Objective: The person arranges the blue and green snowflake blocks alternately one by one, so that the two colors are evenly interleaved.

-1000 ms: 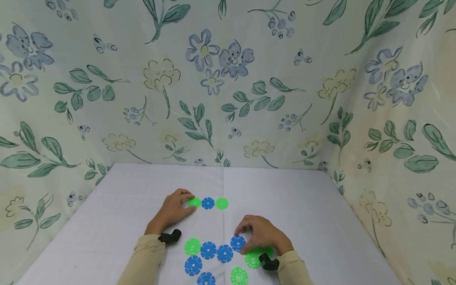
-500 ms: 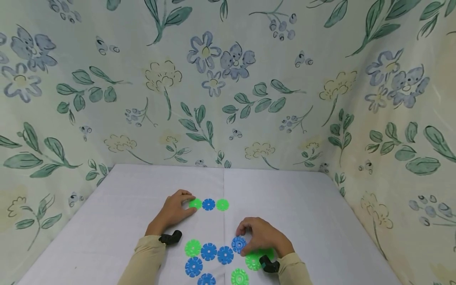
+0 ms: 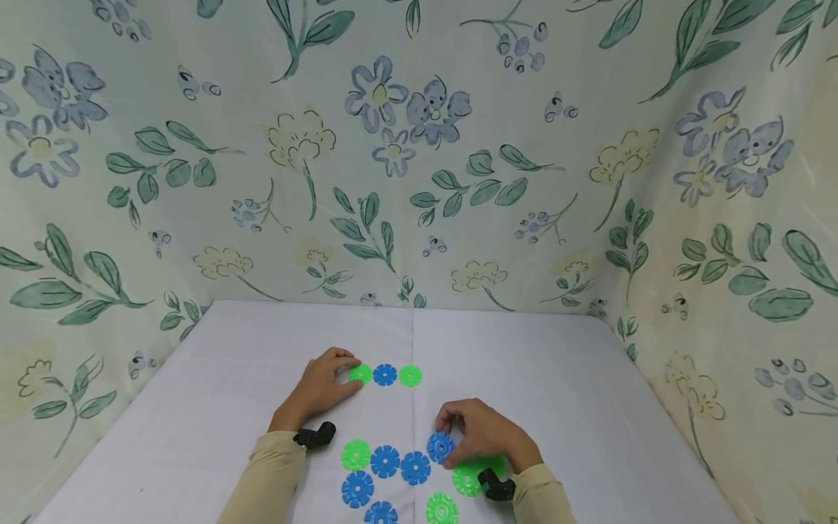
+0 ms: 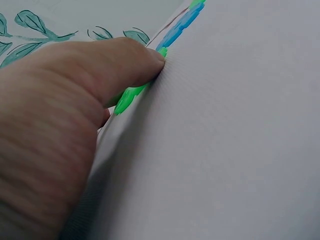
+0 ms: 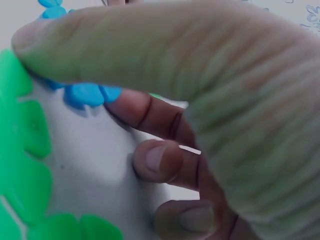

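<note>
My left hand (image 3: pixel 321 386) pinches a green notched plastic disc (image 3: pixel 361 375) at the left end of a short row. Beside it in that row lie a blue disc (image 3: pixel 385 375) and another green disc (image 3: pixel 411 376). In the left wrist view the thumb (image 4: pixel 135 62) presses along the edge of the green disc (image 4: pixel 131 97). Closer in, thumb and finger of my right hand (image 3: pixel 484 433) hold a blue disc (image 3: pixel 441 447) by its rim. In the right wrist view the thumb hides much of that blue disc (image 5: pixel 85 95), and the remaining fingers are curled.
Loose discs lie near the front: a green one (image 3: pixel 356 455), several blue ones (image 3: pixel 415 468), and a green one (image 3: pixel 441 508). More green discs (image 3: pixel 467 480) sit partly under my right hand. White cloth covers the table (image 3: pixel 524 356); a floral curtain (image 3: pixel 419 218) hangs behind.
The blue disc in my right hand shows a more patterned face than one second ago, as if tilted or turned. My left hand and the row stay as they were.
</note>
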A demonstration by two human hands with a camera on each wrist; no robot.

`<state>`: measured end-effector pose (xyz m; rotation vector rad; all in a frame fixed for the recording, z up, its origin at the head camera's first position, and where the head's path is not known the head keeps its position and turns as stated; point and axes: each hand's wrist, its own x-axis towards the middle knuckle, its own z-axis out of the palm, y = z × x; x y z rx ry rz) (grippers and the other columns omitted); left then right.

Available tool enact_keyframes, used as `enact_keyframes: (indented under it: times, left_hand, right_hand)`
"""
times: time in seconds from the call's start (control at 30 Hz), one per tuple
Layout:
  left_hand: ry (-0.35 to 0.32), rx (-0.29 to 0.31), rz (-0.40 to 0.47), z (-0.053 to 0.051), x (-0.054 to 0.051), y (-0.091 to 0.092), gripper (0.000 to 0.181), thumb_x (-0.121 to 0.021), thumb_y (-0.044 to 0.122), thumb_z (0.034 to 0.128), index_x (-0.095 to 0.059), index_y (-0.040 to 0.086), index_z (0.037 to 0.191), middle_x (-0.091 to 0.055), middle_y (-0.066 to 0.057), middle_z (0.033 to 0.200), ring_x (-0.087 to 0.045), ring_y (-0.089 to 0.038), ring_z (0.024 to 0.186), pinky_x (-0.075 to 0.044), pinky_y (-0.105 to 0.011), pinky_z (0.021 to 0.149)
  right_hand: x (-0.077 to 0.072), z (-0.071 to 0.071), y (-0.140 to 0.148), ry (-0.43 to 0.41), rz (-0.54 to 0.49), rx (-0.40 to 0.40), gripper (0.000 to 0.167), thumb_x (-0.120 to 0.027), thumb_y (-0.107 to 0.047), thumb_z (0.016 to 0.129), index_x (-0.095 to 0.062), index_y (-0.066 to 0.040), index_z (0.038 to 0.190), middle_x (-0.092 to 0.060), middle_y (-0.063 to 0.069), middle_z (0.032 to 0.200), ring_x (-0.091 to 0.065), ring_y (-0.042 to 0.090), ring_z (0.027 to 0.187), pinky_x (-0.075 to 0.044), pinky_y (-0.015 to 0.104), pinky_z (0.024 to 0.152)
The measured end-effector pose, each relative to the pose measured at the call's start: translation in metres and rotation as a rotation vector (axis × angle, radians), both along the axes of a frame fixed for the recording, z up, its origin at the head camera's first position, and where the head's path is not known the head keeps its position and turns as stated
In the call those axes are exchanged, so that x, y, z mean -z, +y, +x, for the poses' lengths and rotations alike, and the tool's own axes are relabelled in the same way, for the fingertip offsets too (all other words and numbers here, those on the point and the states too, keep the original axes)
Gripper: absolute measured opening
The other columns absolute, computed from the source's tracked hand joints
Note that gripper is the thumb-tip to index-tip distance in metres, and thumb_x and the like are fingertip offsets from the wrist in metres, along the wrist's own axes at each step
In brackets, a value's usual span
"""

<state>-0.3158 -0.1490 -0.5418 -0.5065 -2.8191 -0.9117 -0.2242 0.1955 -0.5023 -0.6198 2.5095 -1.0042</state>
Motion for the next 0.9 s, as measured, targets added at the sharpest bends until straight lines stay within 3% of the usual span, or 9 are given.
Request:
enact_keyframes:
  times: [0.9]
  left_hand:
    - [0.022,0.001,-0.002,-0.0004,-0.0004,0.0002,0.045,-0.08,0.042,0.0835,-0.072,0.022,0.123,-0.061,0.0,0.128,-0.058,-0.024,0.121,-0.043,-0.05,0.102]
  right_hand:
    - [0.0001,0.0001,-0.0025,0.042,0.039,0.016,0.038,-0.093,-0.032,0.066,-0.072,-0.033,0.098,-0.066,-0.015,0.09,-0.057,0.01,0.082,-0.049,0.026,0.074]
